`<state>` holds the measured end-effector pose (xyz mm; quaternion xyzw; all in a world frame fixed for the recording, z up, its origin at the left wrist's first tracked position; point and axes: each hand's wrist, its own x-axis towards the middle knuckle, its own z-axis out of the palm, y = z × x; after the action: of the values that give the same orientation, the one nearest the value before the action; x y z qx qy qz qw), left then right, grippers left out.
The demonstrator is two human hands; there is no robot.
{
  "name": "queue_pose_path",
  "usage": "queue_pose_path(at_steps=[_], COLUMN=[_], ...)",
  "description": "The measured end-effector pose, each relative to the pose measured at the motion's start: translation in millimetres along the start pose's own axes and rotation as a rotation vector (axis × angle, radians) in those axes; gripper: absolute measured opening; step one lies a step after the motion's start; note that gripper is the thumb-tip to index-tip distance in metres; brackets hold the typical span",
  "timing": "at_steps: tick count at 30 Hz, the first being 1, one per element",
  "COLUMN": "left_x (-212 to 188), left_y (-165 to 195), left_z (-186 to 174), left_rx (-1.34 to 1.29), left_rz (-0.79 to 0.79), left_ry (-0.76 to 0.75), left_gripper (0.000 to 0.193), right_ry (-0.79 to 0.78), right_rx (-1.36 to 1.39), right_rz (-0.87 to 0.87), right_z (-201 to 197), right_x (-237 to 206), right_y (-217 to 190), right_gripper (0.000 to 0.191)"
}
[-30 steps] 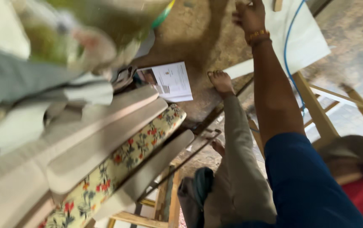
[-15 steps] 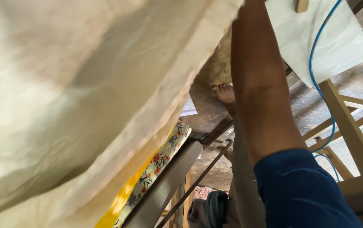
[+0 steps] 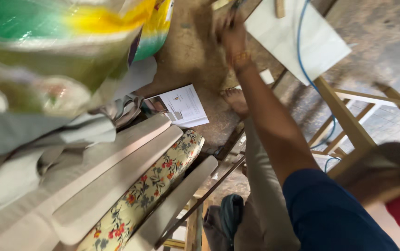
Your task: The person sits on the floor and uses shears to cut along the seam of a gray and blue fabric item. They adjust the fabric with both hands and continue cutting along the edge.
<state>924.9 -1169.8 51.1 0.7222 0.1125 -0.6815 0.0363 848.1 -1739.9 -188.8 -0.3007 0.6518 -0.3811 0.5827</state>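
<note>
Overhead, green-yellow sack (image 3: 70, 42); white printed sheet (image 3: 183, 106) on floor below.

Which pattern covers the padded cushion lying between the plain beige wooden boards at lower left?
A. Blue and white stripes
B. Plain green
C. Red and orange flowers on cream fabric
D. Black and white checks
C: the padded cushion shows red and orange flowers with green leaves on cream fabric, wedged between the plain beige wooden boards.

A printed paper sheet (image 3: 181, 106) lies on the dusty floor beside stacked grey boards (image 3: 97, 172) and a floral cushion (image 3: 149, 195)
</note>
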Motion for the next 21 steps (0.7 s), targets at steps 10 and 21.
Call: queue_pose_path(at_steps=[10,21], left_x=[-97,-154], left_y=[-169,-441], left_z=[-23,0], left_rx=[0.064,0.468], left_rz=[0.306,0.272], left_ry=[-0.112,-0.245], left_gripper=[0.032,0.035], right_ry=[-0.428,-0.242], right_rx=[-1.025,-0.664], right_rz=[-0.342,-0.594], right_z=[-223,-559], right_x=[-468,-880], right_y=[-24,75], right_gripper=[0.051,0.031])
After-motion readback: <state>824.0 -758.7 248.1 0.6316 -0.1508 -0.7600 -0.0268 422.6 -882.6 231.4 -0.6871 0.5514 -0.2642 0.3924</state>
